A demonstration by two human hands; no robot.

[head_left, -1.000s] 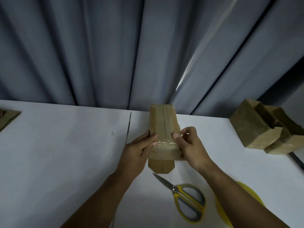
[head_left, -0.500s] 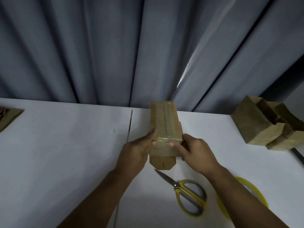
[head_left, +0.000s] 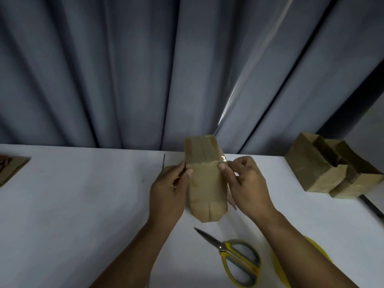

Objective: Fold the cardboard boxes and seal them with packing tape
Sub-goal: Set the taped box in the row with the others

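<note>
A small brown cardboard box (head_left: 204, 183) is held just above the white table (head_left: 83, 204), its taped end pointing away and its open flaps toward me. My left hand (head_left: 168, 190) grips its left side, thumb on the upper face. My right hand (head_left: 245, 183) grips the right side, its thumb pressing a strip of clear tape (head_left: 216, 161) that wraps over the box's edge. The yellow tape roll (head_left: 320, 254) lies at the lower right, mostly hidden by my right forearm.
Yellow-handled scissors (head_left: 234, 254) lie on the table below the box. Two folded boxes (head_left: 328, 169) stand at the right edge. Flat cardboard (head_left: 12, 169) lies at the far left. A grey curtain hangs behind the table.
The box has tipped so its long side face now faces me, the taped seam turned away. Both hands slid along the sides; my right thumb now presses the tape at the edge.
</note>
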